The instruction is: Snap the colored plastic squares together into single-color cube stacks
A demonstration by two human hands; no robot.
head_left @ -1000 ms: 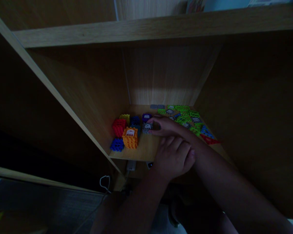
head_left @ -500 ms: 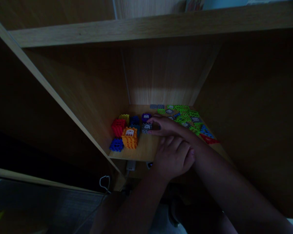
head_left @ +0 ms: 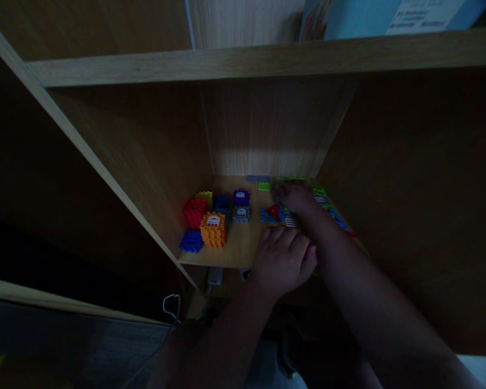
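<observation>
My right hand (head_left: pixel 297 199) reaches over a loose pile of green, grey and blue toy pieces (head_left: pixel 322 193) at the back right of the small wooden desk (head_left: pixel 243 246); its fingers are blurred. A red piece (head_left: pixel 273 211) and a blue piece (head_left: pixel 266 218) lie just left of it. My left hand (head_left: pixel 282 260) rests as a loose fist at the desk's front edge. To the left stand built blocks: a grey block (head_left: pixel 241 214), a purple one (head_left: pixel 241 196), an orange stack (head_left: pixel 213 229), a red stack (head_left: pixel 193 212) and a flat blue piece (head_left: pixel 191 241).
The desk sits in a dim wooden alcove with side walls close by and a shelf board (head_left: pixel 243 56) overhead carrying a light blue box (head_left: pixel 384 16). A white plug (head_left: pixel 215 275) and a cable loop (head_left: pixel 170 305) hang below the front edge.
My right hand has left the grey block and moved right and back onto the loose pile. The grey block stays beside the orange stack. My left hand has hardly moved.
</observation>
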